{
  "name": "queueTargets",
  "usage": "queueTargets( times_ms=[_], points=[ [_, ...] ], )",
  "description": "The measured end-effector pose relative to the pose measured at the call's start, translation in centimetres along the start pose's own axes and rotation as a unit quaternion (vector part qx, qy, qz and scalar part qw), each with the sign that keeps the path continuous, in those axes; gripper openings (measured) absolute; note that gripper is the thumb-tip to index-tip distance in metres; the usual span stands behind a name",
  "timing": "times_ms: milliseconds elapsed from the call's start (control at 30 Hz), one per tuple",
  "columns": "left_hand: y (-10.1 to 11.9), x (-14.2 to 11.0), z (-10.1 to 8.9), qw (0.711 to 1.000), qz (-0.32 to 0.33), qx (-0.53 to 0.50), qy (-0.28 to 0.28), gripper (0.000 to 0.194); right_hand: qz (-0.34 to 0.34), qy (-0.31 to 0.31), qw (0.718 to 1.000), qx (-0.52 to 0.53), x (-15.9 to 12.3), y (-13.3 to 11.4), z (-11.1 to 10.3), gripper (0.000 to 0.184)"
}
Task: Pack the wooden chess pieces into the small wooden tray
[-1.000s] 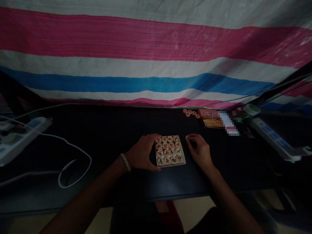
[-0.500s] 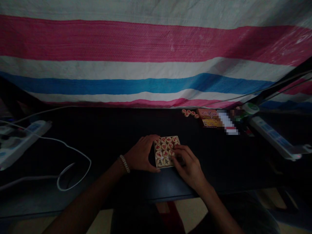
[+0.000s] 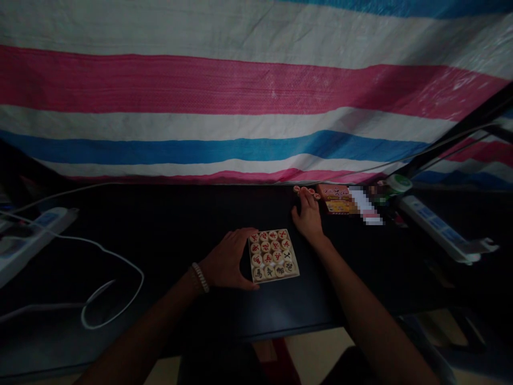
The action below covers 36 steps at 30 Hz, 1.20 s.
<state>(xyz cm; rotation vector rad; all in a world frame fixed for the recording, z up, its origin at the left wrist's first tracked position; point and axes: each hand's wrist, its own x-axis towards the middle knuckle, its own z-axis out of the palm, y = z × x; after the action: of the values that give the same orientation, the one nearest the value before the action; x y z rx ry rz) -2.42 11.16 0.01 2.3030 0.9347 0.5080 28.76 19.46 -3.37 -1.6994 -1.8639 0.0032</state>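
A shallow square box (image 3: 276, 279) lies on the dark table, filled with rows of round Chinese chess pieces (image 3: 265, 246). Most carry red characters; the front row and one piece at the right have dark ones. My left hand (image 3: 225, 261), a beaded bracelet at its wrist, spans the box's left side, fingers at the far corner and thumb at the near one. Farther back, my right hand (image 3: 310, 218) reaches over a few loose red-marked pieces (image 3: 296, 189), its thumb apart and fingertips on or just above them. The fingers partly hide these pieces.
An orange and yellow packet (image 3: 336, 200) lies right of the loose pieces, partly under a blurred-out patch. Power strips stand at the left (image 3: 34, 235) and right (image 3: 438, 227). A white cable (image 3: 120, 258) loops over the left of the table. A striped tarp (image 3: 224, 88) hangs behind.
My right hand has left the box's right side and moved away to the loose pieces. The box's near right corner now shows, with pieces in it. My left hand stays at the box.
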Motion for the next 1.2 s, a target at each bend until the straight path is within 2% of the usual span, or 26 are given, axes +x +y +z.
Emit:
queueTargets(
  times_ms=[133, 367, 467, 567, 667, 800, 967, 1033, 1200],
  points=[
    [0.1, 0.1, -0.1, 1.0, -0.004, -0.006, -0.001, 0.129, 0.004, 0.014, 1.0, 0.026, -0.9, -0.5, -0.4, 0.042],
    [0.4, 0.1, -0.1, 1.0, 0.0, -0.013, 0.009, 0.128, -0.026, -0.003, 0.996, 0.082, -7.4, -0.3, -3.8, 0.029],
    [0.4, 0.1, -0.1, 1.0, -0.004, -0.012, 0.007, 0.128, -0.004, 0.018, 0.996, 0.086, -9.4, 0.1, -4.9, 0.022],
    [0.3, 0.1, -0.1, 1.0, -0.006, -0.006, 0.004, 0.128, 0.016, 0.005, 0.994, 0.105, -10.6, 0.1, -5.9, 0.02],
    [0.2, 0.0, -0.1, 1.0, -0.007, 0.0, 0.005, 0.127, 0.026, -0.019, 0.99, 0.136, -11.7, -1.0, -7.1, 0.018],
    [0.2, 0.0, -0.1, 1.0, -0.009, 0.007, 0.005, 0.127, 0.018, -0.025, 0.979, 0.202, -13.3, -4.4, -8.5, 0.01],
    [0.3, 0.1, -0.1, 1.0, -0.008, 0.012, 0.001, 0.128, -0.038, -0.068, 0.966, 0.245, -13.9, -7.6, -8.6, 0.012],
    [0.2, 0.1, 0.0, 1.0, -0.004, 0.009, 0.002, 0.128, -0.046, -0.078, 0.964, 0.248, -13.7, -7.7, -8.2, 0.011],
    [0.1, 0.1, 0.0, 1.0, 0.006, 0.005, 0.007, 0.129, -0.035, -0.056, 0.97, 0.233, -13.4, -6.9, -7.4, 0.007]
  ],
)
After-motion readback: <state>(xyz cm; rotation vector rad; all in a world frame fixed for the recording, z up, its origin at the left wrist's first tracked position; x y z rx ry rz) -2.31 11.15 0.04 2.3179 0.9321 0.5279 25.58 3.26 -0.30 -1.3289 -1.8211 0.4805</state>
